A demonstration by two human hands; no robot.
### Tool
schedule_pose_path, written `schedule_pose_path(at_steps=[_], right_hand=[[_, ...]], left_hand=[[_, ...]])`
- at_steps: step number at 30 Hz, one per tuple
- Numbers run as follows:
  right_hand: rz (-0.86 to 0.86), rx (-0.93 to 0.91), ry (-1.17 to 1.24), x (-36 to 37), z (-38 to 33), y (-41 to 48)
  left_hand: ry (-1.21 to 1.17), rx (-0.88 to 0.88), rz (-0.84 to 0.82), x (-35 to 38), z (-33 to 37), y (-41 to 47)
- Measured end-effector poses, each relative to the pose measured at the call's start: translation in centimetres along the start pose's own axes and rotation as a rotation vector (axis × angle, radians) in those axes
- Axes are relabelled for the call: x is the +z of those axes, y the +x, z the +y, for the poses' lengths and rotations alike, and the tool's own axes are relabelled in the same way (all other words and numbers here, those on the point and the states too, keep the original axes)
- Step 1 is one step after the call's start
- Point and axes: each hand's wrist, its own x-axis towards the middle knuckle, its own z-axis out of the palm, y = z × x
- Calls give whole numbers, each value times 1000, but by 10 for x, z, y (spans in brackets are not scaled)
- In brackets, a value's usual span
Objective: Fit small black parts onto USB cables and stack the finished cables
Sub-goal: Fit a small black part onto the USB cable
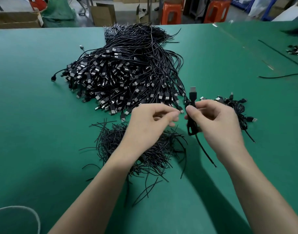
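- Judging by the heaps, we are early in the job: the big pile (124, 76) of loose cables fills the middle of the tabletop (35, 98), while the finished stack (236, 105) on the right is small.
- Our right hand (217, 122) grips one folded cable (193, 97), plug pointing up and tail trailing down.
- Our left hand (150, 122) sits just beside it, thumb and forefinger pinched together. We cannot tell whether a tie is between them.
- The ties (136, 149) lie heaped under our left wrist.
- The finished stack sits just behind our right hand.
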Motion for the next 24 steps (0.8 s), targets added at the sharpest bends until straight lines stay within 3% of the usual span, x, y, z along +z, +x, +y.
schedule_pose_path(at_steps=[5,8,11,16,21,24], right_hand=[[160,-33,-537,-26,-1,37],[210,23,-726,-42,-1,50],[201,4,-753,-44,-2,45],[57,-181,-607,-18,-8,25],[-129,-222,-442,11,-13,11],[-113,-197,-356,21,-17,4]], left_hand=[[791,-43,166,-29,-29,36],[950,-165,125,-36,-46,57],[1002,-230,64,-35,-57,71],[940,-213,45,-41,-56,72],[437,-134,-110,-44,-17,42],[237,-39,-215,-46,8,12]])
